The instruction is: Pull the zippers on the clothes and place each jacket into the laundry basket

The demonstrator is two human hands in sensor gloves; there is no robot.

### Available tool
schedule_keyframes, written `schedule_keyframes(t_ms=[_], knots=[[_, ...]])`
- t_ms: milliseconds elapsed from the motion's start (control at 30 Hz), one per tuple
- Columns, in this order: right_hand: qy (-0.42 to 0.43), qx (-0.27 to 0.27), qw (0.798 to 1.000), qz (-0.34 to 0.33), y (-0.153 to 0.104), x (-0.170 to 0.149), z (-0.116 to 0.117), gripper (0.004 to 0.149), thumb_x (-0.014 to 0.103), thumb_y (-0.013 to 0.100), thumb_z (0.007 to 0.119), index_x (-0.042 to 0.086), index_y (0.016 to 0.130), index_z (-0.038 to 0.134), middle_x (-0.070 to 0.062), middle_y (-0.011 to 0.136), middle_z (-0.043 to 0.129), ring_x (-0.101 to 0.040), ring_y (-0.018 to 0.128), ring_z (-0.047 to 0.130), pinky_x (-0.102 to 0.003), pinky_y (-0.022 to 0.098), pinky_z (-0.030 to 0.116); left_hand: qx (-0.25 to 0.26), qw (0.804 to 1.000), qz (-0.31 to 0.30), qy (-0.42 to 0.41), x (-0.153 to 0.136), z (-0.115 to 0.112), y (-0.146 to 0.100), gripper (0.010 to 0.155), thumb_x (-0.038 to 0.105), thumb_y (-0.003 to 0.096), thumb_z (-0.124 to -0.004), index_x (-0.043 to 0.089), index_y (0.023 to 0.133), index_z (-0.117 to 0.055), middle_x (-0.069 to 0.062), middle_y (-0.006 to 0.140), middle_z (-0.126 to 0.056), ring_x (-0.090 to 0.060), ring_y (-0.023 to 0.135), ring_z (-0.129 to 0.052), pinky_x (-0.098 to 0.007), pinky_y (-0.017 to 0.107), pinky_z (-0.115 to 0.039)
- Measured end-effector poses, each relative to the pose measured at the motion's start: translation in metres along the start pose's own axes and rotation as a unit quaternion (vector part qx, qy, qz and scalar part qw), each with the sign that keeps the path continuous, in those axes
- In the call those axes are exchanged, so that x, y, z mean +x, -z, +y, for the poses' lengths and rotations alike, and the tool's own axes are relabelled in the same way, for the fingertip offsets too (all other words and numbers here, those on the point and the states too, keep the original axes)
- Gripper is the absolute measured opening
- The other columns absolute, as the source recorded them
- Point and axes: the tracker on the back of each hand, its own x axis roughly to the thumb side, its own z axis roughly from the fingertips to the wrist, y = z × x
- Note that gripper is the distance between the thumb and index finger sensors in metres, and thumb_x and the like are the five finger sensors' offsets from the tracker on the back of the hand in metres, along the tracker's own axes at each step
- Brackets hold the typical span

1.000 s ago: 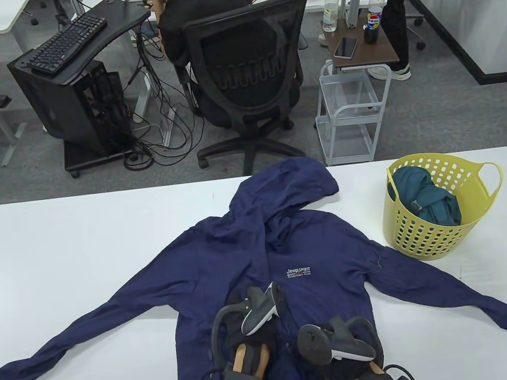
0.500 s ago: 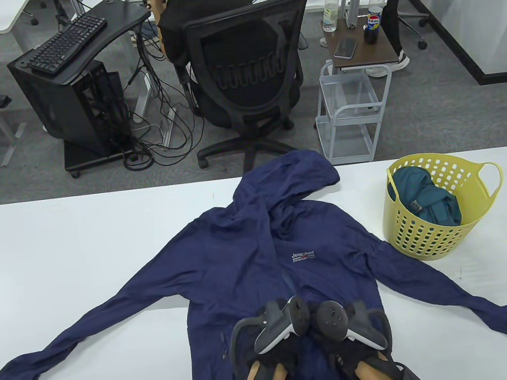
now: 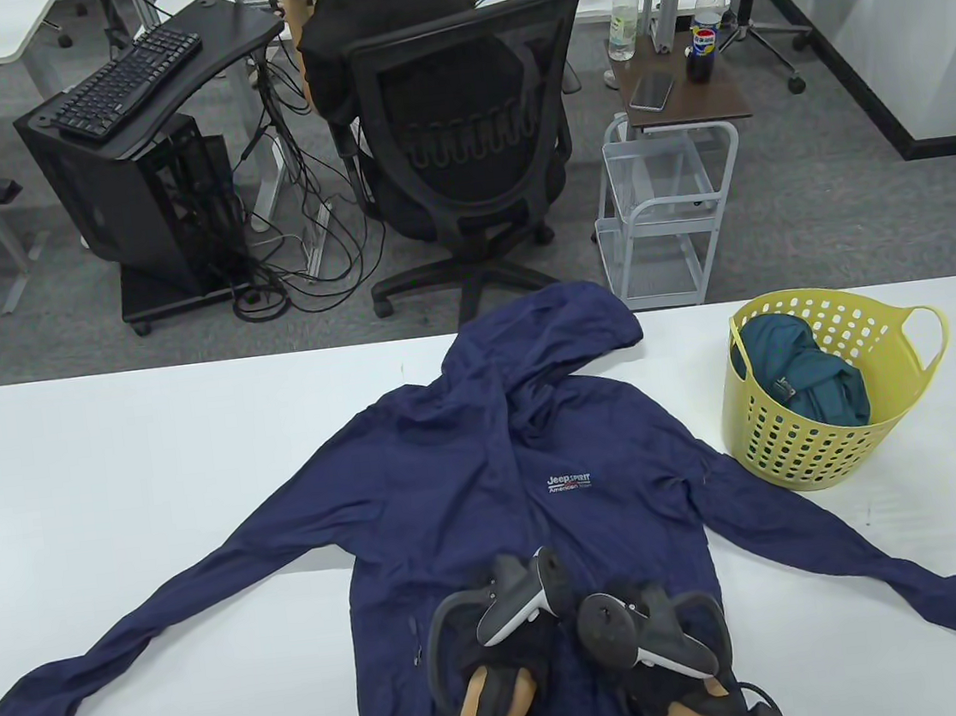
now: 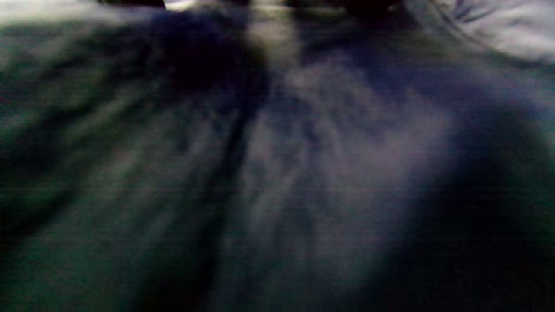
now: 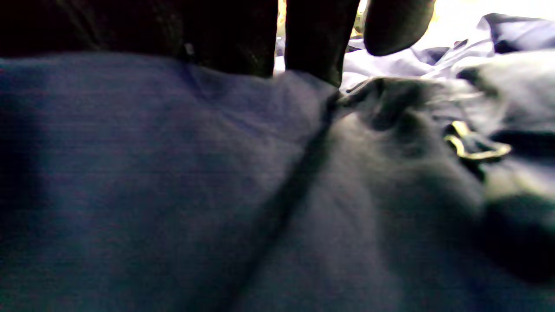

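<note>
A white table is seen from above, with grey carpeted office floor beyond its far edge. Behind it a person in dark clothing is seated in a black mesh office chair; to the left a black keyboard lies on a dark desk above a computer tower, with cables trailing on the floor. To the right a white wire trolley stands below a small brown side table carrying a phone and two bottles, one with a blue-labelled dark drink; its label cannot be read.

A navy hooded jacket is spread front-up across the table, sleeves stretched to either side and hood over the far edge. On its chest "Jeep SPIRIT" is printed, with a smaller line beneath that looks like "American Icon". A yellow perforated laundry basket stands just beside the jacket's sleeve at the right and already holds a teal jacket.

The left hand and right hand are placed close together on the jacket's lower front, near the centre line. In the right wrist view dark gloved fingers are pressed into the fabric beside the zipper line, and a small brass-coloured pull lies nearby; whether either hand is gripping or lying flat cannot be told. The left wrist view is filled with blurred navy cloth
</note>
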Motion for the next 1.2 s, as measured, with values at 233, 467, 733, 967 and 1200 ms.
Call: schedule_keyframes(t_ms=[233, 467, 733, 967, 1200], knots=[[-0.022, -0.006, 0.999, -0.032, -0.008, 0.019, -0.005, 0.044, 0.044, 0.047, 0.079, 0.029, 0.087, 0.089, 0.003, 0.103, 0.088, -0.036, 0.099, 0.075, -0.062, 0.071, 0.057, 0.024, 0.999, 0.044, 0.000, -0.015, 0.000, 0.006, 0.058, 0.038, 0.0448, -0.062, 0.062, 0.093, -0.039, 0.014, 0.116, -0.034, -0.036, 0.105, -0.043, -0.065, 0.069, -0.054], [-0.045, -0.014, 0.997, -0.069, -0.017, 0.039, -0.011, 0.044, 0.046, 0.046, 0.082, 0.029, 0.085, 0.092, 0.002, 0.102, 0.089, -0.034, 0.099, 0.076, -0.063, 0.071, 0.055, 0.060, 0.994, 0.092, -0.012, -0.035, 0.000, 0.013, 0.057, 0.042, 0.0450, -0.061, 0.061, 0.095, -0.041, 0.013, 0.117, -0.039, -0.034, 0.106, -0.047, -0.064, 0.068, -0.055], [-0.026, 0.058, 0.997, -0.052, -0.009, 0.033, 0.002, 0.044, 0.046, 0.047, 0.080, 0.031, 0.087, 0.088, 0.000, 0.102, 0.086, -0.034, 0.090, 0.087, -0.058, 0.068, 0.065, 0.079, 0.994, 0.079, -0.003, -0.038, 0.001, 0.012, 0.058, 0.045, 0.0437, -0.063, 0.059, 0.096, -0.042, 0.010, 0.118, -0.044, -0.036, 0.106, -0.052, -0.064, 0.068, -0.056], [0.010, 0.026, 0.999, 0.027, 0.006, -0.001, 0.005, 0.044, 0.047, 0.048, 0.077, 0.032, 0.089, 0.085, 0.003, 0.106, 0.080, -0.031, 0.095, 0.080, -0.056, 0.069, 0.065, 0.151, 0.988, 0.003, -0.040, -0.025, 0.021, -0.023, 0.057, 0.037, 0.0430, -0.063, 0.058, 0.095, -0.055, 0.007, 0.116, -0.056, -0.036, 0.104, -0.063, -0.065, 0.066, -0.060], [0.028, 0.004, 0.997, 0.071, 0.010, -0.024, 0.006, 0.045, 0.047, 0.047, 0.079, 0.033, 0.089, 0.084, 0.003, 0.106, 0.080, -0.029, 0.096, 0.079, -0.056, 0.070, 0.064, 0.074, 0.996, -0.040, -0.001, 0.005, 0.004, -0.017, 0.055, 0.037, 0.0428, -0.064, 0.058, 0.094, -0.059, 0.009, 0.114, -0.064, -0.032, 0.102, -0.070, -0.062, 0.068, -0.061]])
